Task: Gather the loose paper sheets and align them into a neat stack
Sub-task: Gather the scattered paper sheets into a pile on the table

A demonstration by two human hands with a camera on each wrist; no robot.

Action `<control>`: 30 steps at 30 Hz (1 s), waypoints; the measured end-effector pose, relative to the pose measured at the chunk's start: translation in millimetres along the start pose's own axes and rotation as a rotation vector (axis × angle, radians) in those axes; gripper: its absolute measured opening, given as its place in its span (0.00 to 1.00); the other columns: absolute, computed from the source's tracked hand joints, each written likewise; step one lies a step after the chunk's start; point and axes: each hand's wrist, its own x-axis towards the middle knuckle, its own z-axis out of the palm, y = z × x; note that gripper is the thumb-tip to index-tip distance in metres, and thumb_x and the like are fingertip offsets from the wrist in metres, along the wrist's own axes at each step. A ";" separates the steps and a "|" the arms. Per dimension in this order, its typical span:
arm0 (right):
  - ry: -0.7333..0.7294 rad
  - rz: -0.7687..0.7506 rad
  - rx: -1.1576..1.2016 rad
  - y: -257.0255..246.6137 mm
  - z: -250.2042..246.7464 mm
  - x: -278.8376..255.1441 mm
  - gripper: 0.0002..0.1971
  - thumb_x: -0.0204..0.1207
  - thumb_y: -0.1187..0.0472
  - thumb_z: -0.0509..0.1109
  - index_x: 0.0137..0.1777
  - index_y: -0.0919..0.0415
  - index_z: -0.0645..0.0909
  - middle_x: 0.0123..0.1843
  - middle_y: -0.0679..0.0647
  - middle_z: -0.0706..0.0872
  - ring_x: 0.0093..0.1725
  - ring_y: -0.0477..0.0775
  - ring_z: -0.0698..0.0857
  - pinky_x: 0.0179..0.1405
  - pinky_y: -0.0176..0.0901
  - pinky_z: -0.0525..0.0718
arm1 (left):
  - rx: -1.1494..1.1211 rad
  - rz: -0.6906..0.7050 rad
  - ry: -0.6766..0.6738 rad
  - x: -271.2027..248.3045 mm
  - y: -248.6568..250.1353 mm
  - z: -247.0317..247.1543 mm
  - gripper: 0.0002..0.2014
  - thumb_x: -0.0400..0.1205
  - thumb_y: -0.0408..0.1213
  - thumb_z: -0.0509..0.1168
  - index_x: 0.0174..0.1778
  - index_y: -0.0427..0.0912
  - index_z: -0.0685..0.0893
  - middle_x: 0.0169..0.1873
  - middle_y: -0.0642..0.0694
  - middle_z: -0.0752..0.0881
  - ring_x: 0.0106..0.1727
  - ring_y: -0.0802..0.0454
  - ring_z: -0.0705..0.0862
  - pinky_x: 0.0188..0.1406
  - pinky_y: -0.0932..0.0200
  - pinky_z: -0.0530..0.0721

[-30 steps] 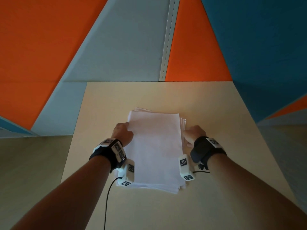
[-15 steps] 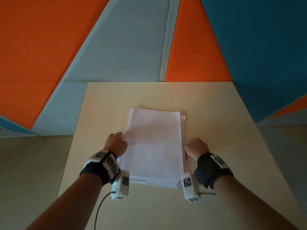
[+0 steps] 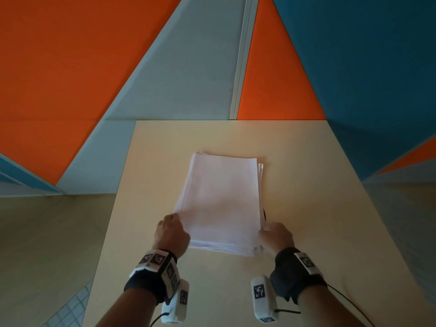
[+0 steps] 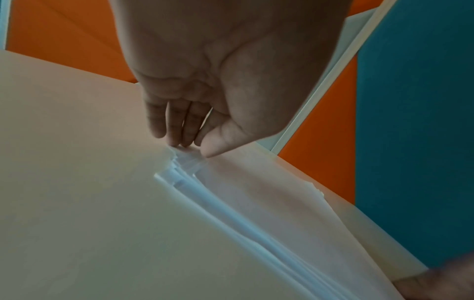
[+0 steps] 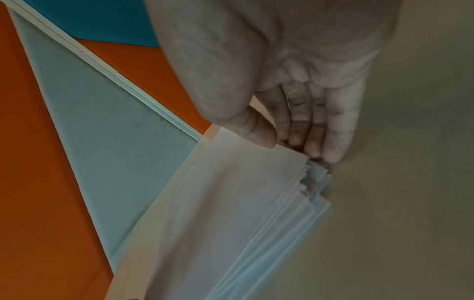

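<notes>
A stack of white paper sheets [image 3: 221, 204] lies lengthwise in the middle of the beige table [image 3: 306, 161]. Its sheets are slightly offset at the right edge and the near corners. My left hand [image 3: 171, 232] grips the stack's left edge near the front corner. In the left wrist view the thumb [image 4: 218, 150] lies on top and the fingertips [image 4: 177, 140] meet the edges of the stack [image 4: 256, 203]. My right hand [image 3: 276, 236] grips the right edge near its front corner. Its thumb [image 5: 259, 134] rests on the top of the stack [image 5: 243, 203] and the fingers [image 5: 315, 132] run down beside it.
Bare tabletop surrounds the stack on all sides. Wall panels in orange [image 3: 70, 67], grey and blue [image 3: 365, 67] rise behind the table's far edge. The floor [image 3: 47, 256] shows to the left of the table.
Both hands have slid back along the stack's long edges from its middle to its near corners. The stack has stayed in place.
</notes>
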 end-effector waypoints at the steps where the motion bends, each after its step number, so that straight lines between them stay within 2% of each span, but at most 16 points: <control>1: 0.008 0.000 0.004 -1.4 0.9 -2.7 0.12 0.72 0.66 0.64 0.49 0.71 0.86 0.48 0.66 0.91 0.52 0.66 0.88 0.49 0.47 0.85 | 0.009 0.007 0.003 -3.8 0.1 1.0 0.26 0.74 0.26 0.57 0.70 0.36 0.76 0.66 0.36 0.80 0.66 0.37 0.78 0.68 0.49 0.74; 5: 0.020 0.009 0.032 -1.7 4.1 -8.0 0.14 0.73 0.67 0.63 0.51 0.76 0.86 0.48 0.68 0.91 0.47 0.65 0.89 0.46 0.46 0.86 | 0.024 0.000 -0.006 -16.4 0.3 0.3 0.26 0.75 0.27 0.56 0.72 0.37 0.74 0.64 0.37 0.82 0.65 0.38 0.80 0.66 0.49 0.76; 7: 0.000 0.010 0.037 0.1 4.3 -9.2 0.13 0.73 0.68 0.63 0.50 0.75 0.86 0.49 0.68 0.91 0.48 0.65 0.89 0.45 0.44 0.85 | 0.003 -0.013 -0.022 -21.9 -1.2 -0.1 0.26 0.76 0.27 0.56 0.73 0.37 0.72 0.64 0.36 0.82 0.65 0.38 0.80 0.64 0.50 0.76; 10: -0.025 0.015 0.015 3.8 2.9 -12.6 0.13 0.73 0.68 0.63 0.49 0.75 0.86 0.49 0.69 0.90 0.51 0.66 0.88 0.37 0.40 0.76 | -0.050 -0.019 -0.048 -29.7 -6.3 -2.0 0.23 0.77 0.27 0.56 0.69 0.38 0.76 0.62 0.35 0.84 0.62 0.37 0.82 0.58 0.52 0.77; 12: -0.026 0.009 -0.020 8.0 1.2 -13.3 0.12 0.74 0.68 0.65 0.51 0.74 0.86 0.52 0.67 0.90 0.47 0.63 0.87 0.33 0.42 0.72 | -0.099 -0.032 -0.050 -33.2 -10.0 -4.1 0.22 0.77 0.27 0.56 0.69 0.37 0.77 0.63 0.35 0.84 0.63 0.37 0.81 0.59 0.52 0.77; 14: -0.020 0.023 -0.056 12.1 0.3 -12.3 0.11 0.76 0.67 0.66 0.52 0.70 0.87 0.54 0.63 0.91 0.44 0.59 0.84 0.40 0.38 0.74 | -0.125 -0.048 -0.049 -34.3 -12.8 -4.9 0.24 0.78 0.28 0.56 0.73 0.36 0.74 0.67 0.35 0.81 0.67 0.38 0.79 0.63 0.52 0.76; 16: -0.005 0.044 -0.057 13.5 1.7 -12.4 0.11 0.77 0.65 0.65 0.54 0.68 0.86 0.57 0.62 0.90 0.51 0.62 0.85 0.45 0.40 0.75 | -0.148 -0.064 -0.053 -33.8 -13.1 -5.3 0.24 0.78 0.27 0.57 0.73 0.36 0.74 0.68 0.35 0.80 0.67 0.38 0.79 0.64 0.52 0.75; 17: 0.001 0.055 -0.046 13.0 3.1 -13.9 0.12 0.78 0.65 0.65 0.56 0.69 0.86 0.58 0.63 0.89 0.55 0.64 0.86 0.46 0.40 0.76 | -0.170 -0.068 -0.051 -32.9 -13.2 -4.6 0.22 0.78 0.26 0.57 0.70 0.35 0.77 0.65 0.35 0.82 0.64 0.37 0.79 0.63 0.52 0.76; 18: 0.009 0.060 -0.037 11.9 5.6 -15.8 0.12 0.77 0.65 0.64 0.56 0.70 0.85 0.58 0.64 0.88 0.58 0.65 0.85 0.47 0.40 0.76 | -0.198 -0.063 -0.043 -32.0 -13.9 -4.1 0.18 0.77 0.25 0.57 0.63 0.35 0.81 0.60 0.34 0.84 0.58 0.36 0.80 0.59 0.52 0.77; 20: 0.003 0.063 -0.025 9.6 11.1 -20.5 0.11 0.76 0.67 0.63 0.51 0.71 0.84 0.57 0.66 0.89 0.56 0.65 0.85 0.48 0.40 0.76 | -0.239 -0.055 -0.018 -31.4 -16.5 -3.1 0.09 0.75 0.23 0.56 0.45 0.36 0.81 0.47 0.35 0.86 0.47 0.37 0.78 0.49 0.53 0.76; 21: -0.006 0.061 -0.019 8.8 13.4 -22.0 0.11 0.76 0.67 0.63 0.51 0.72 0.84 0.56 0.66 0.89 0.56 0.65 0.86 0.48 0.40 0.76 | -0.252 -0.055 -0.011 -30.9 -18.3 -1.8 0.09 0.75 0.23 0.56 0.44 0.36 0.80 0.46 0.34 0.86 0.46 0.38 0.78 0.46 0.55 0.74; 23: -0.017 0.061 -0.013 9.3 13.0 -22.9 0.13 0.76 0.66 0.63 0.54 0.71 0.85 0.56 0.65 0.89 0.58 0.65 0.86 0.48 0.39 0.76 | -0.279 -0.066 -0.018 -31.8 -20.2 -0.4 0.16 0.76 0.24 0.56 0.56 0.33 0.83 0.55 0.34 0.87 0.51 0.38 0.79 0.51 0.55 0.74; 25: -0.014 0.061 -0.012 11.7 7.6 -19.4 0.14 0.75 0.65 0.64 0.56 0.68 0.86 0.57 0.63 0.90 0.56 0.63 0.86 0.47 0.39 0.75 | -0.288 -0.084 -0.014 -31.4 -19.9 -0.6 0.22 0.77 0.25 0.56 0.67 0.34 0.80 0.64 0.34 0.83 0.63 0.36 0.79 0.62 0.53 0.75; 27: 0.011 0.061 0.001 12.8 0.0 -15.5 0.14 0.76 0.64 0.63 0.57 0.66 0.85 0.59 0.62 0.89 0.57 0.63 0.85 0.48 0.39 0.74 | -0.289 -0.081 -0.016 -29.9 -17.5 -1.2 0.23 0.77 0.25 0.56 0.69 0.34 0.79 0.66 0.33 0.82 0.67 0.35 0.78 0.66 0.51 0.74; 30: 0.032 0.053 0.002 10.5 -4.4 -12.2 0.15 0.76 0.64 0.62 0.58 0.66 0.86 0.61 0.62 0.88 0.61 0.65 0.85 0.49 0.39 0.73 | -0.295 -0.073 -0.020 -26.5 -13.5 0.8 0.21 0.76 0.25 0.56 0.64 0.34 0.81 0.62 0.32 0.83 0.64 0.34 0.79 0.62 0.51 0.75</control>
